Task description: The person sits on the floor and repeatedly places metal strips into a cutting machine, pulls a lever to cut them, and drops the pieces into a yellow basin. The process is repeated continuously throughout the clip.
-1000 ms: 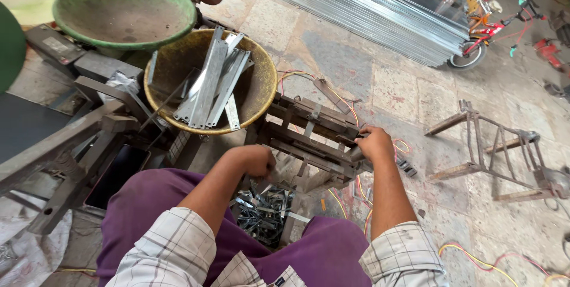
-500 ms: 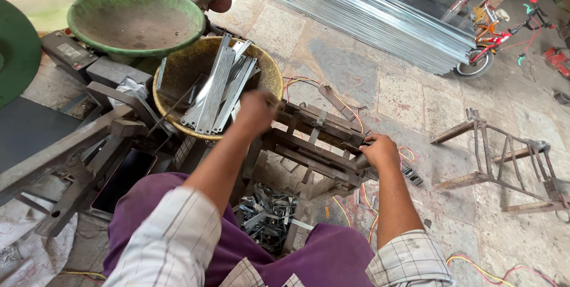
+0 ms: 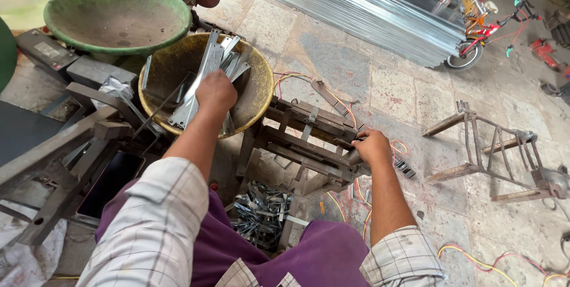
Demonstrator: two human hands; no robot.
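The metal strips (image 3: pixel 205 82) lie in the yellow bowl (image 3: pixel 261 94); the left hand (image 3: pixel 215 92) closes on them; the right hand (image 3: pixel 372 146), right of the bowl, grips the iron frame (image 3: pixel 309 138); the strips look stiff, light and sharp-edged, best held mid-length.

I am looking at a metal workshop with a stone floor (image 3: pixel 392 85). A big pile of long shiny metal strips (image 3: pixel 350 8) lies on the ground. A yellow bowl (image 3: pixel 252 94) is full of flat metal pieces (image 3: pixel 205 73), and a green bowl (image 3: pixel 119 16) sits just beside it. A rusty iron machine (image 3: pixel 309 138) stands in the middle, with bent metal scraps (image 3: pixel 261 213) under it. A rusty metal frame (image 3: pixel 493 150) and colored wires (image 3: pixel 475 257) lie on the floor. A small bike (image 3: pixel 487 25) is parked near the strips.
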